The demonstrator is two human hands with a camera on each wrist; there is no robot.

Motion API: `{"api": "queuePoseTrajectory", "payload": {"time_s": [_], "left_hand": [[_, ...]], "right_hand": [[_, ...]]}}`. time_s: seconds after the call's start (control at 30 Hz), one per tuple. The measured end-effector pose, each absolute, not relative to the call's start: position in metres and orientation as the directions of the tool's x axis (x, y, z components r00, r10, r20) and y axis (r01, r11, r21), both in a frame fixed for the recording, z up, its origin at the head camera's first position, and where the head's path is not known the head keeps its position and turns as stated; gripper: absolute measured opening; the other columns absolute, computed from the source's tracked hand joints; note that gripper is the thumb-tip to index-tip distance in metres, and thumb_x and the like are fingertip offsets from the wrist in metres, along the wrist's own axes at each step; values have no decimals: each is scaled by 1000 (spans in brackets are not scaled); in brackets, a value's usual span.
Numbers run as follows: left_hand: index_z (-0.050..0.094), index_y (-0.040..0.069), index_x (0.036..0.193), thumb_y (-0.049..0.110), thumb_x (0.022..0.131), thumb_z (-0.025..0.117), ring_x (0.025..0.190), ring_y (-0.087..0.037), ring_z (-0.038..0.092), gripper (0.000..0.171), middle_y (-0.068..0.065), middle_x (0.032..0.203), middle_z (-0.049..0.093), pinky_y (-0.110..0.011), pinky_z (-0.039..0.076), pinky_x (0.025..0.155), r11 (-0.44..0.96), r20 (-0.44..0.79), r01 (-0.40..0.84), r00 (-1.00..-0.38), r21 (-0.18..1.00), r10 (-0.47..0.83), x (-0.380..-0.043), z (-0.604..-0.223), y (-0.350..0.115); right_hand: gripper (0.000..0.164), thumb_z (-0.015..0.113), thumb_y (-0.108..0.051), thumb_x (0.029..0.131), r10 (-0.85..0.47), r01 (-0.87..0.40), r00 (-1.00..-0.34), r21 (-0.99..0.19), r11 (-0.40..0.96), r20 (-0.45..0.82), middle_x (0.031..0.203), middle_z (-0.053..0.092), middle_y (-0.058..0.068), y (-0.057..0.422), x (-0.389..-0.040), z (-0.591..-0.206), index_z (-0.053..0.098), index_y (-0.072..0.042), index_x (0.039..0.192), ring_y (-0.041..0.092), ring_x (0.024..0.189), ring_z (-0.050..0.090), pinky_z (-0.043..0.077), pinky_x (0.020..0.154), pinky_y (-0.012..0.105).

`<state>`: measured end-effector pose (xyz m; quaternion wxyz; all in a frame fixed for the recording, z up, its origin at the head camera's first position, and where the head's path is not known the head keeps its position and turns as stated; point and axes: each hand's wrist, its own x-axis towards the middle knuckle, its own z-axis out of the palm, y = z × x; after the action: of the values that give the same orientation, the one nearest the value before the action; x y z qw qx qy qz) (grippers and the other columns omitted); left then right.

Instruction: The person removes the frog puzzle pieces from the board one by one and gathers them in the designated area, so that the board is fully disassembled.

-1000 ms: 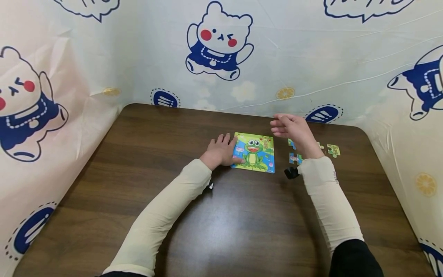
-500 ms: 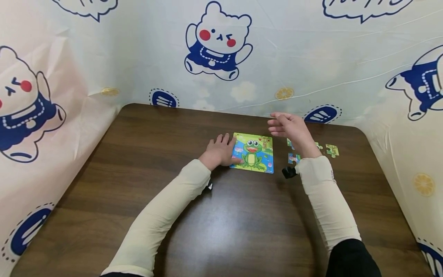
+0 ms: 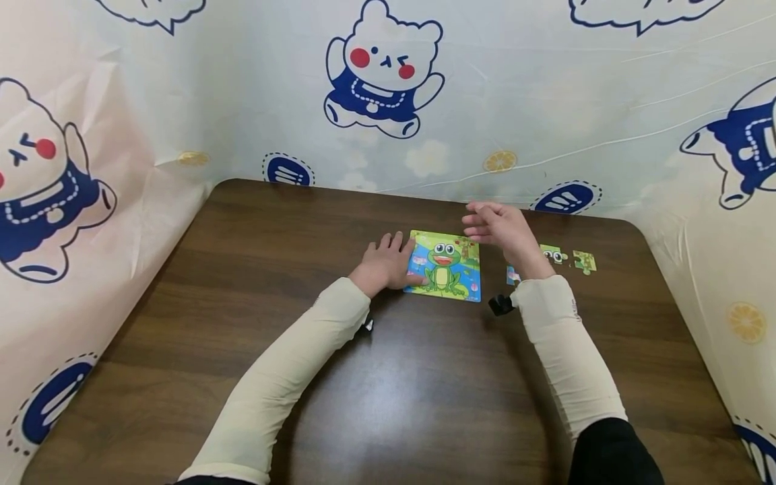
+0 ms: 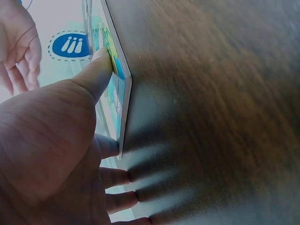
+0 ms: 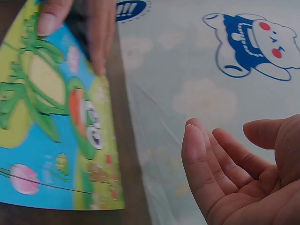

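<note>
A square frog picture puzzle (image 3: 448,273) lies on the brown table. My left hand (image 3: 384,266) rests at its left side with spread fingers. In the left wrist view, the left thumb (image 4: 96,70) lies on the puzzle's face, and several fingertips touch the tabletop beside its edge. My right hand (image 3: 500,229) hovers near the puzzle's upper right corner. Its fingers are loosely bent and hold nothing, as the right wrist view shows of the same right hand (image 5: 234,173). The frog's face and a pink flower show on the puzzle (image 5: 44,136) there.
Loose jigsaw pieces lie right of the puzzle: one with frog eyes (image 3: 553,254), a green one (image 3: 585,262) and a blue one (image 3: 512,275) partly behind the right wrist. A printed cloth (image 3: 273,87) walls the table (image 3: 388,377) at the back and sides.
My right hand has drifted a little left toward the puzzle's corner, so the frog-eyes piece shows behind the wrist. The left hand and the puzzle have stayed in place.
</note>
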<state>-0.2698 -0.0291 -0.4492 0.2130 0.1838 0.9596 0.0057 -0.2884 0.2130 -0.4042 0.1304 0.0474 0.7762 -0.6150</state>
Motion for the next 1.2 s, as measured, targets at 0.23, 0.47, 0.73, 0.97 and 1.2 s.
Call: {"api": "queuePoseTrajectory", "payload": {"time_s": [0.23, 0.47, 0.73, 0.97, 1.2], "left_hand": [[5, 20, 166, 75, 94, 47, 159, -35, 9, 100, -13, 172, 6, -56, 20, 125, 934, -409, 346, -842, 91, 352, -271, -448, -29], [6, 18, 166, 74, 94, 48, 159, -36, 9, 100, -14, 172, 6, -57, 20, 125, 933, -409, 346, -840, 102, 357, -271, -448, -27], [7, 17, 166, 75, 93, 47, 158, -37, 9, 101, -14, 172, 6, -58, 20, 124, 934, -410, 343, -841, 103, 354, -271, -447, -27], [6, 17, 166, 75, 93, 47, 159, -37, 8, 101, -15, 172, 6, -58, 18, 125, 936, -417, 333, -840, 109, 347, -272, -449, -27], [7, 16, 166, 74, 94, 48, 159, -37, 8, 101, -15, 172, 6, -58, 19, 125, 933, -412, 344, -838, 107, 357, -272, -447, -28]], "right_hand": [[45, 45, -31, 110, -106, 285, -940, -916, 281, -325, 136, 61, 23, 199, -285, -429, 55, -4, 144, 28, 108, 72, 58, 96, 41], [39, 52, -24, 105, -128, 298, -924, -890, 343, -359, 130, 66, 18, 195, -280, -452, 60, -6, 140, 19, 92, 73, 61, 83, 31], [34, 54, -26, 106, -116, 241, -938, -856, 457, -326, 124, 67, 17, 189, -276, -460, 66, -6, 130, 19, 86, 71, 61, 76, 27], [37, 51, -30, 106, -131, 195, -939, -808, 556, -317, 117, 67, 16, 182, -275, -453, 66, -7, 131, 27, 92, 69, 62, 80, 34], [39, 48, -32, 107, -135, 157, -946, -779, 607, -296, 120, 68, 12, 183, -276, -448, 65, -11, 135, 27, 92, 67, 60, 79, 37]]}}
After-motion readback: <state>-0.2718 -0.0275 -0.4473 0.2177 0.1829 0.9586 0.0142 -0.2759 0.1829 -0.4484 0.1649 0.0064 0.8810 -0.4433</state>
